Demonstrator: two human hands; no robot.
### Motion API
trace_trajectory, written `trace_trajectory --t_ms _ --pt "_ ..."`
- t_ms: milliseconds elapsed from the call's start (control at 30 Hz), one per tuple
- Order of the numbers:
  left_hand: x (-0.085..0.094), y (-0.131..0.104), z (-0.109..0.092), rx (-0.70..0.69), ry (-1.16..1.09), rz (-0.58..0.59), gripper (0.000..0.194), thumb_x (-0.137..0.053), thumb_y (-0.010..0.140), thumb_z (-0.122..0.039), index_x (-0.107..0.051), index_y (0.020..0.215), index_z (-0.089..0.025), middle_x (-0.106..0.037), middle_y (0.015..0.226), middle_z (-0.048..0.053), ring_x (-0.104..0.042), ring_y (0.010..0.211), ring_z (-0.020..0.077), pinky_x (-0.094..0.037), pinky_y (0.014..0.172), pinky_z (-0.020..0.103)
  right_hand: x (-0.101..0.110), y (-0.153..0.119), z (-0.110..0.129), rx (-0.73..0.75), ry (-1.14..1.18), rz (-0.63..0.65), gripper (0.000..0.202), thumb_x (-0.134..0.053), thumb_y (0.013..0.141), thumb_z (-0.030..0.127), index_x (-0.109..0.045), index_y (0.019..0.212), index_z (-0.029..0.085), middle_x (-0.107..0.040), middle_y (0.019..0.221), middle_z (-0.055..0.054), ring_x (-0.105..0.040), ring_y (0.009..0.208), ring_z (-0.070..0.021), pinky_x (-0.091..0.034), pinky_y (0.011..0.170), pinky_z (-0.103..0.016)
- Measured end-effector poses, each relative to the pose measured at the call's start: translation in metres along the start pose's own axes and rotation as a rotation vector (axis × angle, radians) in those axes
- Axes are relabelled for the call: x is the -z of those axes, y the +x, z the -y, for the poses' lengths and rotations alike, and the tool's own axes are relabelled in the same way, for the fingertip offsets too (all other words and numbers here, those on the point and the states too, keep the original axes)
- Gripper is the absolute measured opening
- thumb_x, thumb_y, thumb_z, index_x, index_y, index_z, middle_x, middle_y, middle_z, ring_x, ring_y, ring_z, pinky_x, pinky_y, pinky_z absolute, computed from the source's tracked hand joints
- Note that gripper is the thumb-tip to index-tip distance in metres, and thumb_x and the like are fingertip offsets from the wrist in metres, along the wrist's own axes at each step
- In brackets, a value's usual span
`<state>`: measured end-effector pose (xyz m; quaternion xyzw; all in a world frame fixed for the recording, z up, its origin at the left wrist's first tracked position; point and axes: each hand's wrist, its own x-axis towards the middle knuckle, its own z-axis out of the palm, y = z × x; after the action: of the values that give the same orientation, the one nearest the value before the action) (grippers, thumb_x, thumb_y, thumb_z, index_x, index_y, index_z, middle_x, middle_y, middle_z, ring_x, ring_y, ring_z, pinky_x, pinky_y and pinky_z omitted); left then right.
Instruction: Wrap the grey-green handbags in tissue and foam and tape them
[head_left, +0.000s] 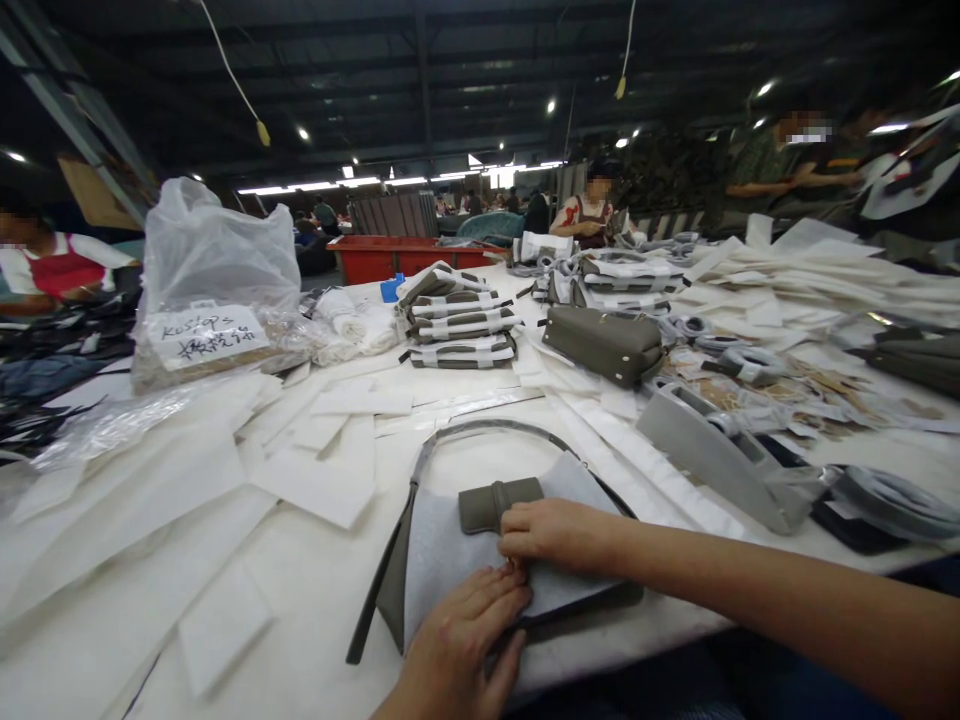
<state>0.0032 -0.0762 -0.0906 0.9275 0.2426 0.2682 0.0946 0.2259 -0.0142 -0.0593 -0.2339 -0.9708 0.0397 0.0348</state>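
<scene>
A dark olive handbag lies on the white table in front of me, its shoulder strap arched toward the back. Pale grey protective sheeting covers most of its front, and a small olive flap with a band shows on top. My right hand has curled fingers at the lower right of the flap; what they pinch is hidden. Stretched over the lower front of the bag, my left hand rests with its fingers flat and its thumb apart. The fingertips of both hands meet near the middle.
A tape dispenser stands at right, beside tape rolls. Behind the bag are stacked wrapped bags and an olive bag. White sheets cover the left; a plastic sack stands there. Co-workers are farther back.
</scene>
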Motion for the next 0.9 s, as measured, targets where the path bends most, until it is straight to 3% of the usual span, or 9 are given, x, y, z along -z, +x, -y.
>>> trace_trajectory --t_ms 200,367,467,533,633,733,833,900 --pt "0.004 0.001 -0.006 0.089 -0.106 0.035 0.038 -0.054 0.087 -0.018 -0.062 0.124 -0.018 -0.067 0.129 0.007 -0.061 0.122 0.0185 -0.049 0.107 0.034 -0.008 -0.002 0.007 -0.113 0.069 -0.025 0.015 -0.050 0.095 0.011 -0.061 0.086 0.017 -0.061 0.088 -0.003 -0.055 0.080 -0.0169 -0.041 0.069 -0.027" --pt "0.002 -0.001 -0.008 0.110 -0.146 0.013 0.035 -0.055 0.089 -0.020 -0.060 0.123 -0.017 -0.068 0.126 0.004 -0.058 0.124 0.0149 -0.043 0.111 0.028 0.019 0.012 0.004 -0.176 0.163 0.066 0.014 -0.057 0.094 0.020 -0.064 0.082 0.019 -0.064 0.082 0.000 -0.061 0.072 -0.0163 -0.041 0.064 -0.026" --pt "0.000 -0.001 -0.008 0.099 -0.169 -0.010 0.033 -0.053 0.089 -0.018 -0.061 0.121 -0.016 -0.068 0.126 0.004 -0.058 0.124 0.0135 -0.040 0.112 0.024 0.036 0.054 0.004 -0.233 0.198 -0.011 0.024 -0.050 0.100 0.031 -0.069 0.089 0.020 -0.068 0.086 -0.003 -0.065 0.079 -0.0191 -0.046 0.070 -0.029" --pt "-0.003 -0.002 -0.006 0.076 -0.176 -0.031 0.033 -0.053 0.089 -0.018 -0.061 0.121 -0.014 -0.067 0.128 0.005 -0.057 0.124 0.0138 -0.037 0.114 0.024 0.036 0.096 0.006 -0.266 0.245 -0.086 0.027 -0.048 0.101 0.035 -0.068 0.110 0.020 -0.070 0.106 -0.008 -0.066 0.098 -0.0221 -0.048 0.086 -0.032" --pt "-0.009 -0.003 -0.002 0.037 -0.167 -0.060 0.032 -0.053 0.091 -0.021 -0.061 0.121 -0.013 -0.067 0.128 0.006 -0.058 0.124 0.0139 -0.037 0.114 0.023 0.018 0.168 0.012 -0.297 0.323 -0.068 0.057 -0.054 0.096 0.047 -0.049 0.142 0.016 -0.050 0.146 -0.015 -0.048 0.132 -0.0280 -0.038 0.109 -0.038" --pt "-0.012 -0.003 0.001 0.027 -0.161 -0.067 0.031 -0.053 0.092 -0.022 -0.062 0.120 -0.013 -0.068 0.126 0.005 -0.058 0.123 0.0137 -0.037 0.113 0.022 -0.005 0.227 0.017 -0.327 0.334 -0.001 0.084 -0.062 0.087 0.058 -0.034 0.152 0.013 -0.029 0.158 -0.022 -0.040 0.138 -0.0386 -0.039 0.110 -0.050" --pt "-0.010 -0.003 0.001 0.062 -0.185 -0.051 0.032 -0.053 0.091 -0.020 -0.061 0.120 -0.013 -0.067 0.126 0.005 -0.057 0.124 0.0140 -0.037 0.114 0.023 -0.011 0.253 0.013 -0.335 0.328 0.043 0.083 -0.070 0.084 0.042 -0.032 0.153 0.014 -0.029 0.157 -0.024 -0.043 0.135 -0.0410 -0.042 0.106 -0.053" --pt "-0.008 -0.004 0.000 0.081 -0.207 -0.044 0.033 -0.053 0.090 -0.019 -0.061 0.122 -0.014 -0.067 0.127 0.005 -0.057 0.125 0.0144 -0.037 0.114 0.024 -0.001 0.246 0.003 -0.324 0.320 0.059 0.080 -0.070 0.082 0.028 -0.033 0.152 0.014 -0.033 0.155 -0.023 -0.045 0.134 -0.0393 -0.041 0.107 -0.053"
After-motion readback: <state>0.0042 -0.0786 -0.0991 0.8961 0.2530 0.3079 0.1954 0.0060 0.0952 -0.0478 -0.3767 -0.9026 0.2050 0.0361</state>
